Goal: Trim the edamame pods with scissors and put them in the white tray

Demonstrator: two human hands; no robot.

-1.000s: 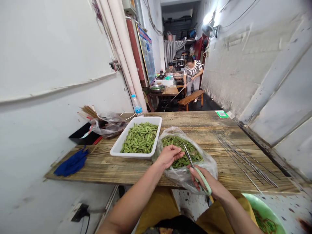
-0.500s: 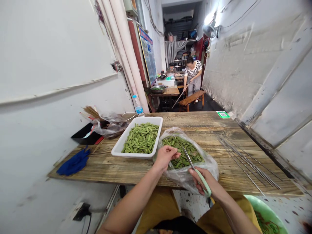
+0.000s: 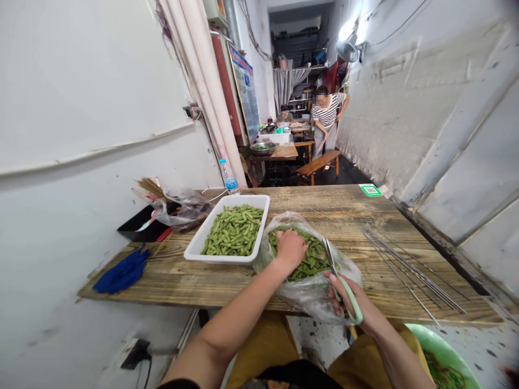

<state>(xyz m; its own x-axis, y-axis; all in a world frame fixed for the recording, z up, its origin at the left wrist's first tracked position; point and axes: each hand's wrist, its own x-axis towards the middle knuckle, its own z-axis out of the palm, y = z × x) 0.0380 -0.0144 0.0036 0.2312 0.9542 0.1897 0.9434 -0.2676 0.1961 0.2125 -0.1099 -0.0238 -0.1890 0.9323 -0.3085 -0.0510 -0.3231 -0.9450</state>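
My left hand (image 3: 291, 249) reaches down into a clear plastic bag (image 3: 348, 265) of green soybean pods (image 3: 310, 265). Its fingertips are hidden among the pods, so what they grip does not show. At the bag's right side, my right hand (image 3: 344, 297) is closed round the pale green handles of a pair of scissors (image 3: 331, 256). The blades point up and away from me and stand slightly apart. To the left of the bag, a white tray (image 3: 190, 251) holds a heap of plumper-looking green pods (image 3: 235, 229).
Several metal skewers (image 3: 413, 270) lie at the right. A blue glove-like cloth (image 3: 121, 272), a black box (image 3: 140, 227) and a water bottle (image 3: 230, 178) are leftward. A green basin (image 3: 450, 351) stands below right. Beyond the table, a person in stripes (image 3: 326, 116) bends near a bench (image 3: 320, 163).
My left hand has moved from above the bag's near left part forward and down into the pods. My right hand has shifted slightly right with the scissors. The person in stripes has straightened somewhat.
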